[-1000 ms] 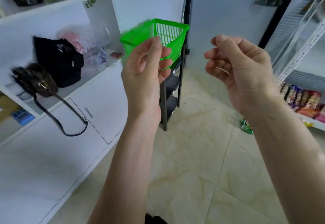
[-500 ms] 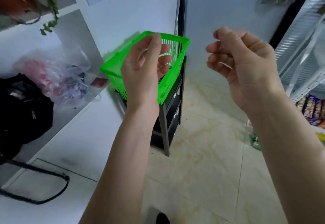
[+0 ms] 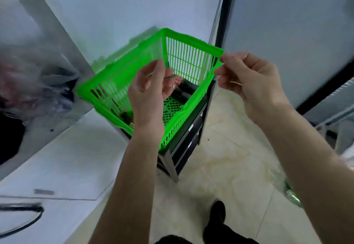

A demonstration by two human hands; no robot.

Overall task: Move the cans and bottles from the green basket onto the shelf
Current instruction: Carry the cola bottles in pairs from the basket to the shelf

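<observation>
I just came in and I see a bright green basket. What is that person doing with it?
A person is standing over a green basket that sits on a small dark rack beside a white counter. Both bare hands are raised in front of it: the left hand over the basket's opening, the right hand by its far right corner. Neither hand holds a can or bottle yet. Something dark lies at the bottom of the basket, too blurry to name.
</observation>
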